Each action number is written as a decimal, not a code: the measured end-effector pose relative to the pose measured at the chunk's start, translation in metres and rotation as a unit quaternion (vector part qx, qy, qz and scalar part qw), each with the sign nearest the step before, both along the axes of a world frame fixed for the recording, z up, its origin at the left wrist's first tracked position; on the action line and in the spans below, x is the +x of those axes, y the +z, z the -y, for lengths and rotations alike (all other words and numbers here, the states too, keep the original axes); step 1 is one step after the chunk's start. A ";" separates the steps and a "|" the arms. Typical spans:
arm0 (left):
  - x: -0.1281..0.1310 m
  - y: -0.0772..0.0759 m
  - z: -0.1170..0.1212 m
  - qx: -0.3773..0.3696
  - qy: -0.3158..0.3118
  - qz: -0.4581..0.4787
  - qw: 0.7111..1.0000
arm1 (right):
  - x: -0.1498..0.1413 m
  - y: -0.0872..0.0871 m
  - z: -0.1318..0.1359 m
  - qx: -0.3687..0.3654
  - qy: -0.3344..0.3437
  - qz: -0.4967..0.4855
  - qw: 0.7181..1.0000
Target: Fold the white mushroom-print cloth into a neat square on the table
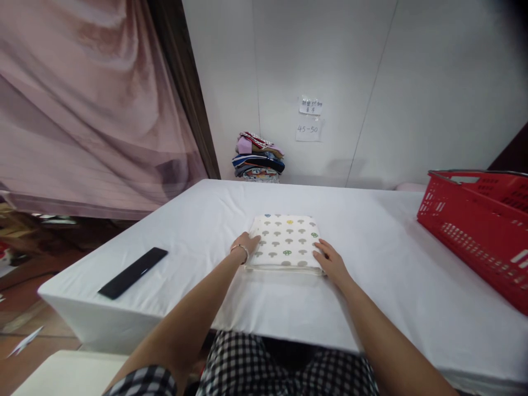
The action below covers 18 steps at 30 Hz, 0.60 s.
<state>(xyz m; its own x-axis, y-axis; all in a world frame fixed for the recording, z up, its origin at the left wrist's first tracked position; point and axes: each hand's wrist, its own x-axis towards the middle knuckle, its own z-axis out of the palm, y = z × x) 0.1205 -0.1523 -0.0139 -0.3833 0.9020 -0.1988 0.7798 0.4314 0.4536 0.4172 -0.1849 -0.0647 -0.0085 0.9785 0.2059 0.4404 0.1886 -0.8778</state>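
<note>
A folded white cloth with grey, green, yellow and blue mushroom prints lies flat on the white-covered table in front of me. My left hand, with a bracelet at the wrist, rests along the cloth's left side, its fingers stretched over the edge. On the opposite side, my right hand touches the right edge with fingers apart. Neither hand looks closed around the fabric. The undersides of both hands are hidden.
To the left on the table lies a flat black strip. A red plastic basket stands at the right. Folded fabrics are stacked by the far wall, near paper notes. A pink curtain hangs at left.
</note>
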 end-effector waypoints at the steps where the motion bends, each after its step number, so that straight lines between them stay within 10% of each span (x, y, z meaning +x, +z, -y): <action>1: 0.000 0.000 0.000 0.006 -0.002 -0.004 1.000 | 0.001 -0.001 -0.001 0.001 -0.001 -0.002 1.000; 18: -0.011 -0.014 -0.010 0.022 0.016 0.145 0.989 | 0.004 -0.006 -0.001 0.014 -0.007 -0.016 1.000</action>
